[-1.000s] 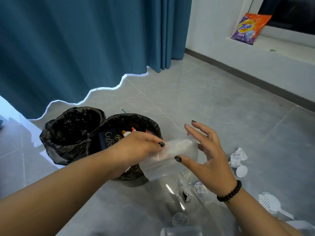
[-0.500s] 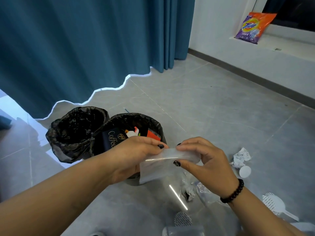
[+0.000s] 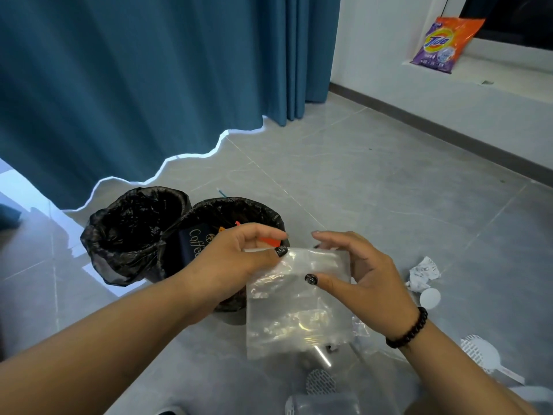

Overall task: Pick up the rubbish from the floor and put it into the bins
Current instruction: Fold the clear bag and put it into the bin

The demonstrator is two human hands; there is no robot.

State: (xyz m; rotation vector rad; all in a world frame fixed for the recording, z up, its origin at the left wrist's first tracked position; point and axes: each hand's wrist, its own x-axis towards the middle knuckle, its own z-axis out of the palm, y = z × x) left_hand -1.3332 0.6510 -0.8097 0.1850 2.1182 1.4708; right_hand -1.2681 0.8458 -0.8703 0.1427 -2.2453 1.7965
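A clear plastic bag (image 3: 296, 310) hangs flat in front of me, just right of the bins. My left hand (image 3: 239, 259) pinches its top left corner and my right hand (image 3: 359, 274) pinches its top right part between thumb and fingers. Two bins lined with black bags stand side by side on the floor. The left bin (image 3: 119, 244) looks dark inside. The right bin (image 3: 263, 214) holds a dark coffee box (image 3: 191, 244) and something orange. Part of the right bin is hidden behind my left hand.
On the grey tile floor to the right lie crumpled white paper (image 3: 422, 272), a round white lid (image 3: 430, 298) and a white perforated scoop (image 3: 481, 353). More clear plastic and a mesh piece (image 3: 320, 381) lie below the bag. A blue curtain (image 3: 149, 70) hangs behind the bins; a detergent packet (image 3: 443, 44) sits on a ledge.
The bag was folded small between both hands; now it hangs unfolded and larger. My right hand went from open fingers to pinching the bag's top edge.
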